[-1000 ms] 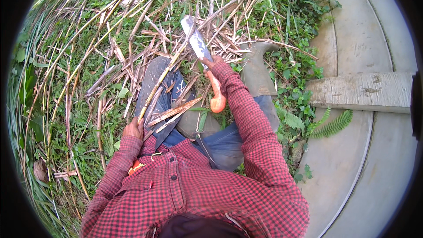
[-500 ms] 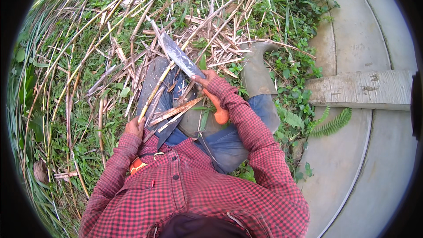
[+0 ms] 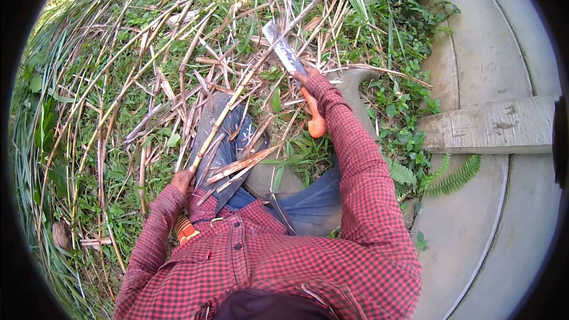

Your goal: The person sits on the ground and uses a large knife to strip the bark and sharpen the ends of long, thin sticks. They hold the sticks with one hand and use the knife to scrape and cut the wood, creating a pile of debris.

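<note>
My left hand [image 3: 184, 182] is closed around the lower end of a long yellowish cane stalk [image 3: 226, 108], which slants up and away to the right across my thigh. My right hand [image 3: 307, 77] grips a machete [image 3: 285, 53] where its worn grey blade meets the orange handle [image 3: 314, 115]. The blade points up and to the left, and its far end lies over or against the upper stalk; contact cannot be made out. Split strips of cane [image 3: 242, 166] rest on my lap.
Dry cane peelings [image 3: 195, 104] litter the grass ahead. More long stalks [image 3: 109, 92] and green leaves lie to the left. Grey sheets [image 3: 468, 201] on the right carry a wooden plank [image 3: 486, 127]. My rubber boot [image 3: 355, 86] is near the right hand.
My right hand has carried the machete away from me and to the right, farther up the stalk. My right arm has straightened. The left hand still holds the stalk's lower end.
</note>
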Available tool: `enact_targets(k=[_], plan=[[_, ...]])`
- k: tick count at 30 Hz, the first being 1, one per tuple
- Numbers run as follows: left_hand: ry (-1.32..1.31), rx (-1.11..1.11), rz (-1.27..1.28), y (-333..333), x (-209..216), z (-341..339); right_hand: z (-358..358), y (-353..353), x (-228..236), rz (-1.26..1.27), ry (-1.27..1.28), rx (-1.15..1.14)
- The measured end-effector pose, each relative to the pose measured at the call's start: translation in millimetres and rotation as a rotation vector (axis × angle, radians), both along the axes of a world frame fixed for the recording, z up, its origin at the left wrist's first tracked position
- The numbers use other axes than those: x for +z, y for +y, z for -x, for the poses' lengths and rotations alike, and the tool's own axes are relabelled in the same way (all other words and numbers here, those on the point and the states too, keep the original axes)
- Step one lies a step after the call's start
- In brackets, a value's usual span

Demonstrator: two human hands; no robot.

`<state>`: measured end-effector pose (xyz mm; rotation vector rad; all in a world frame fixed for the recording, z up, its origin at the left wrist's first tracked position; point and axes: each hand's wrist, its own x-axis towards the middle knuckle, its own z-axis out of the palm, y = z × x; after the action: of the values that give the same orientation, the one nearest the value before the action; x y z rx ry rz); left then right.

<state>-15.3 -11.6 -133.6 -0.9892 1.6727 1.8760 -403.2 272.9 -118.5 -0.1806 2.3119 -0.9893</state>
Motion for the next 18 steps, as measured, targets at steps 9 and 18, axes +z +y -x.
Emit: enact_targets(k=[9,18], plan=[[-0.125,-0.094,-0.102,-4.6,7.1,11.6,-34.7,10.3,-8.5,0.232,-0.163,-0.236],[-0.093,-0.096,-0.092,-2.3,5.5,15.3,-70.7,-11.4,-40.0,0.162,0.083,0.078]])
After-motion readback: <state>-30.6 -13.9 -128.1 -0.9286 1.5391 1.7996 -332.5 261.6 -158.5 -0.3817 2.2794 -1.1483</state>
